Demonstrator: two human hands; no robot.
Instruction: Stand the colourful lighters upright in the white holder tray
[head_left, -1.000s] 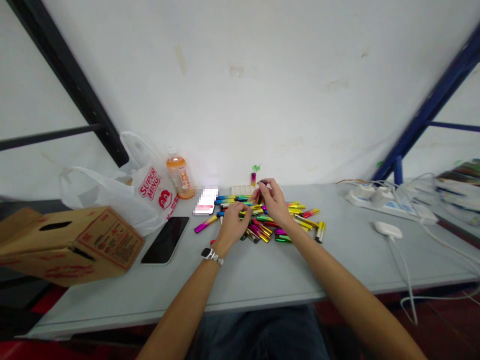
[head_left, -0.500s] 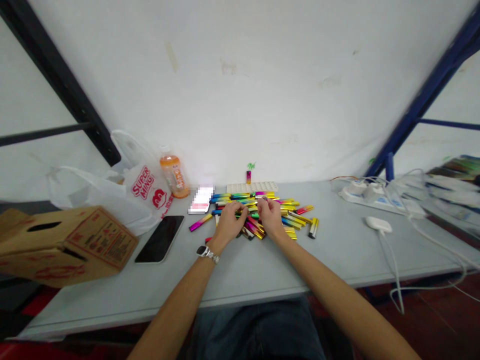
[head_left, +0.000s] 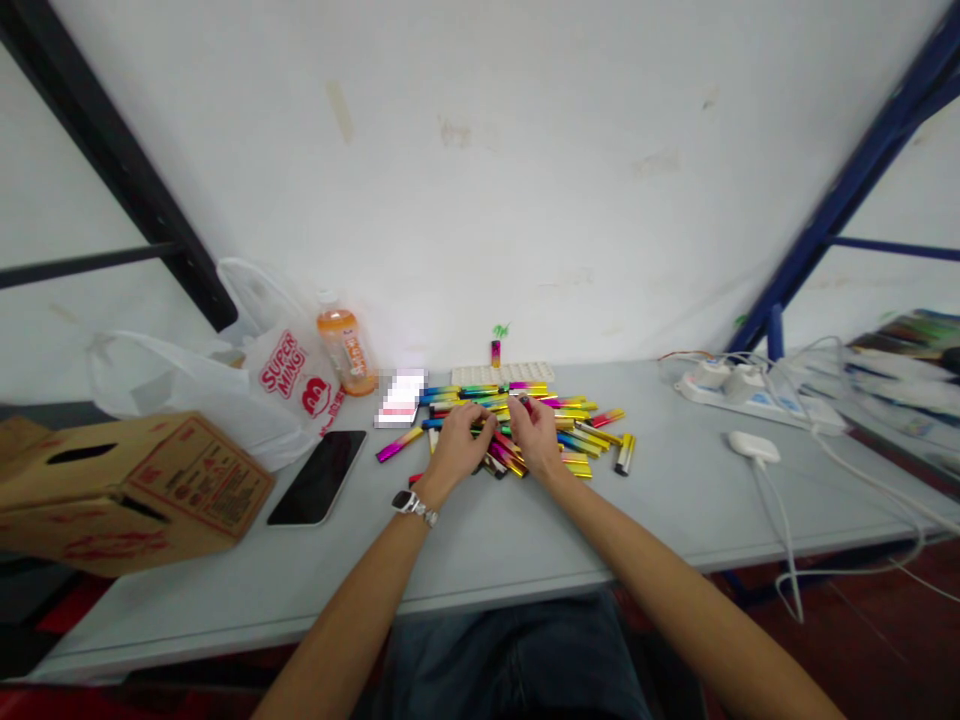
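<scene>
A heap of shiny rainbow-coloured sticks (head_left: 577,425) lies on the grey table (head_left: 525,540) near the wall. Both my hands rest on the heap's near side. My left hand (head_left: 459,448), with a watch on its wrist, has its fingers curled over several sticks. My right hand (head_left: 536,432) pinches a small dark red stick at its fingertips, close to the left hand. A white perforated tray (head_left: 502,374) lies behind the heap with one stick (head_left: 496,352) standing upright in it.
A black phone (head_left: 319,477), a cardboard box (head_left: 127,490), a white plastic bag (head_left: 247,385) and an orange drink bottle (head_left: 343,345) sit to the left. A power strip (head_left: 742,392), a white charger (head_left: 754,446) and cables lie to the right.
My right hand came down from near the tray to the heap, beside my left hand. The left hand stayed on the sticks. The view shifted slightly.
</scene>
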